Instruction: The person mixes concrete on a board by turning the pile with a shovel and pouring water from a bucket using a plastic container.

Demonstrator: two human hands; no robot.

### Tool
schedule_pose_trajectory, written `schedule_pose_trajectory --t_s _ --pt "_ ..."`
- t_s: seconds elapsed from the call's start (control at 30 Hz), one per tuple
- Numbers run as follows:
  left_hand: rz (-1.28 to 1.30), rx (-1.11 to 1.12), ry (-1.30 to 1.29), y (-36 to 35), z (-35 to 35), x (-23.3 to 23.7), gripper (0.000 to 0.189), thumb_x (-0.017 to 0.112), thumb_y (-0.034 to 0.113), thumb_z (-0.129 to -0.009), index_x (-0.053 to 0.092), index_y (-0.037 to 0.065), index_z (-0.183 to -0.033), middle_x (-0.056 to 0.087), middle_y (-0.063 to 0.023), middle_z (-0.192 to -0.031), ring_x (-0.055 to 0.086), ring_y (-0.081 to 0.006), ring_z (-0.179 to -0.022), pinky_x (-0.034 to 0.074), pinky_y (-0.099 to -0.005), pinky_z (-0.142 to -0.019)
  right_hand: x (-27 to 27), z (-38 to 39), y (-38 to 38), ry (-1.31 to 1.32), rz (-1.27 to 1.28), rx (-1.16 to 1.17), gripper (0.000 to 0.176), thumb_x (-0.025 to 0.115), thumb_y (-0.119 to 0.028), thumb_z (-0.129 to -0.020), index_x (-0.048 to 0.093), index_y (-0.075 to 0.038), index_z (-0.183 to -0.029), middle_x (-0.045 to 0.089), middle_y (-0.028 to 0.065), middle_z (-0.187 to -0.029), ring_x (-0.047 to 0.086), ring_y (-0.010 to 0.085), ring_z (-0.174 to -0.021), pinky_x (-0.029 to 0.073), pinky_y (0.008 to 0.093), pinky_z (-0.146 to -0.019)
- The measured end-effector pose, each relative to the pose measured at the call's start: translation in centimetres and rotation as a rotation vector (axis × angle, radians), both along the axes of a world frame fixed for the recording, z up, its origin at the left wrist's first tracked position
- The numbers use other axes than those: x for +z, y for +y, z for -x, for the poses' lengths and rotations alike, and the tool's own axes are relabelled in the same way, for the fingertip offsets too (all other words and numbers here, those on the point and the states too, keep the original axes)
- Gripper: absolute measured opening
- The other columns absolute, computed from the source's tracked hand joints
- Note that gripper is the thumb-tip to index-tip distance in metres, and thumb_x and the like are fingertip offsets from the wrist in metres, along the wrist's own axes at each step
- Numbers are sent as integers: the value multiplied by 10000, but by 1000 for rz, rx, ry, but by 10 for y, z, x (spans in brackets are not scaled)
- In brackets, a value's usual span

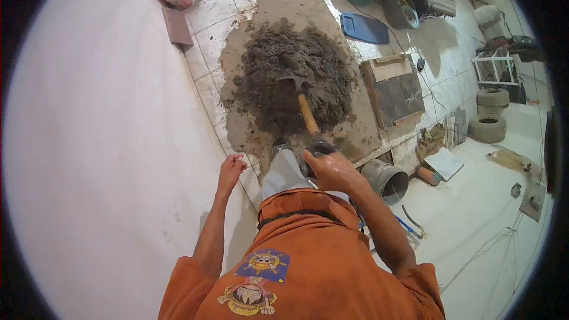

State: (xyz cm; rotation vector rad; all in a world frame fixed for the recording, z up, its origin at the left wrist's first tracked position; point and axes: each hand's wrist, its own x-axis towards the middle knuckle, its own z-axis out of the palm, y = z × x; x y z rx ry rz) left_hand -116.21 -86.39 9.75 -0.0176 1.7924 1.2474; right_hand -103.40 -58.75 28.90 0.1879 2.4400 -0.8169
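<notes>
The shovel [306,112] is clasped at its handle end by the right grip [329,167] — blade sunk in the mortar pile [275,62] on the floor [207,41]. The left grip [231,169] is seen half open, empty.

On my feed both arms reach forward and down out of short orange sleeves, bare from above the elbow. The left arm [207,237] runs nearly straight, and the left hand [230,169] hangs free at its end, fingers loosely curled with nothing in them. The right arm [379,225] comes in at a slant from the other side, elbow a little bent, forearm angling inward toward the body's midline. The right hand [332,170] sits back-up, knuckles toward me, fingers wrapped down over the top end of the shovel handle [308,115] — a firm, closed grip. The two hands are about level and apart, one grey-trousered leg [283,173] between them.
</notes>
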Motion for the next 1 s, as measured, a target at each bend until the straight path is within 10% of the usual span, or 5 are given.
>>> schedule_pose_trajectory --t_s 0.43,0.8,1.0 --pt "-555 -249 677 176 -12 156 292 496 156 -896 488 -2 -1141 504 -103 -1067 495 -174 -996 400 -297 -859 -25 35 25 723 -336 -269 368 655 -310 -671 531 -66 -918 587 95 -830 579 285 -789 450 392 -650" --pt "-488 -179 570 246 -24 116 438 320 318 -957 436 -45 -1174 450 -185 -1158 424 -264 -1106 318 -351 -961 -20 -11 50 1123 -453 -462 334 545 -132 -740 510 42 -1023 500 187 -1025 440 340 -1059 346 439 -923" --pt "50 -428 1344 253 -27 139 414 314 297 -953 471 -11 -1182 481 -195 -1161 417 -328 -1092 314 -405 -953 -60 -161 92 1150 -89 -946 339 603 -117 -728 525 33 -1022 508 202 -1031 480 356 -1007 403 416 -877"
